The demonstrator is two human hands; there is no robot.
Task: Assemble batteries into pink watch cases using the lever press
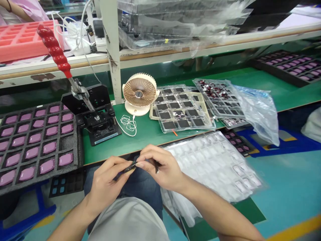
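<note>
My left hand (106, 182) pinches a small dark flat part (129, 167) between thumb and fingers, just past the bench's front edge and above my lap. At the part's right end, the thumb and forefinger of my right hand (164, 167) are closed and touch it. A thin dark piece (156, 166) shows below the curled right fingers; its kind is hidden. Beyond my hands stands a black press fixture (100, 125) with a red ribbed lever handle (54, 50). To its left, a black foam tray (79, 152) holds rows of purple pieces (46, 166).
A small fan (140, 93) with a coiled white cable (129, 124) stands behind. Clear plastic trays (179, 110) with dark squares lie right of it. Bagged white trays (208, 160) jut out by my right forearm. A shelf post (112, 50) rises at the back.
</note>
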